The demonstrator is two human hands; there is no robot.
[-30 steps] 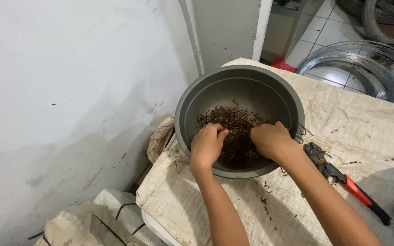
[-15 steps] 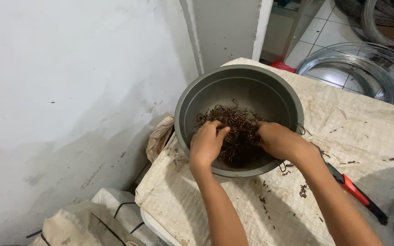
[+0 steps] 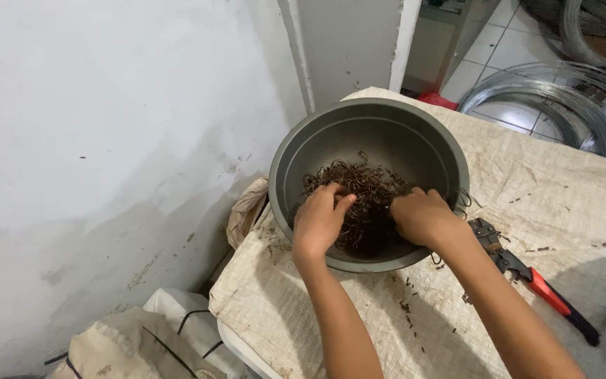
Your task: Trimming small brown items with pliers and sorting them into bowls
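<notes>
Both hands work inside the grey metal bowl (image 3: 369, 133), which stands at the back left corner of the sack-covered table (image 3: 541, 203), close to the white wall (image 3: 106, 140). Left hand (image 3: 319, 221): fingers curled down into the near left side of the tangle of rusty wire hooks (image 3: 362, 189), closed loosely around a pinch of them. Right hand (image 3: 422, 216): knuckles up, fingers tucked into the near right side of the same tangle (whether it holds any hooks cannot be told, since the fingertips are hidden).

Step in hand, as judged: separating or gathering hooks from the heap. The next move calls for a slow, even pull, because the hooks interlock and may drag neighbours over the rim; several loose ones already lie on the sacking by the bowl.

Red-handled pliers (image 3: 538, 284) lie on the table just right of the bowl, untouched. Coils of bright wire (image 3: 548, 105) rest on the floor beyond the far edge.
</notes>
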